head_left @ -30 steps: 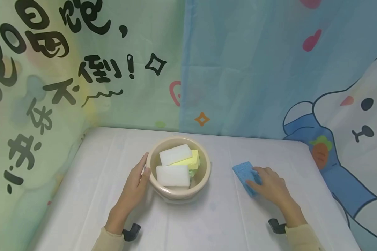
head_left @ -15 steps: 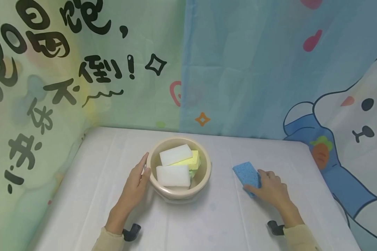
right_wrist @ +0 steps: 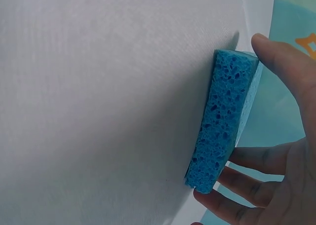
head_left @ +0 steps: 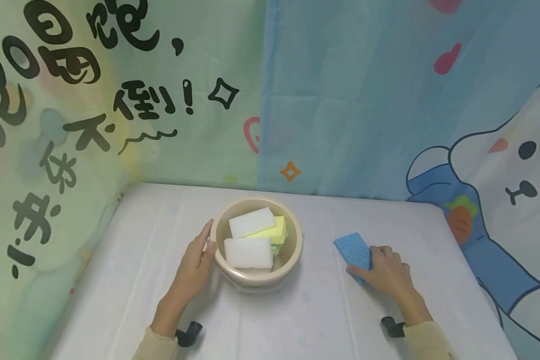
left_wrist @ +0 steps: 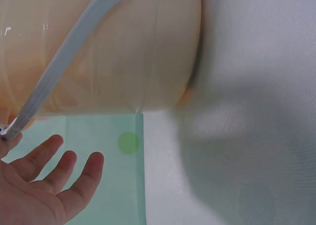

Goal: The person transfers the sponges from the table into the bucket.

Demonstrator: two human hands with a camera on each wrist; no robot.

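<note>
A cream bucket (head_left: 293,260) stands on the table, holding two white sponge blocks (head_left: 248,252), a yellow sponge (head_left: 276,230) and something pale green beneath. My left hand (head_left: 193,267) rests at its left rim, thumb toward the front. In the left wrist view, that hand's fingers (left_wrist: 81,185) spread loosely beside the bucket wall, near the lower end of its grey handle (left_wrist: 59,62). To the right, my right hand (head_left: 391,272) pinches a blue sponge (head_left: 353,250) by its edges. The right wrist view shows the thumb at one corner and fingertips along the opposite end.
White cloth covers the table (head_left: 306,320). Printed curtains (head_left: 333,110) hang along its back and sides. Each wrist carries a dark camera mount (head_left: 189,334), low over the table.
My right hand has shifted its hold on the blue sponge, fingers drawing back to its right edge and thumb sliding slightly left, uncovering more of the sponge. The left hand and bucket stay still.
</note>
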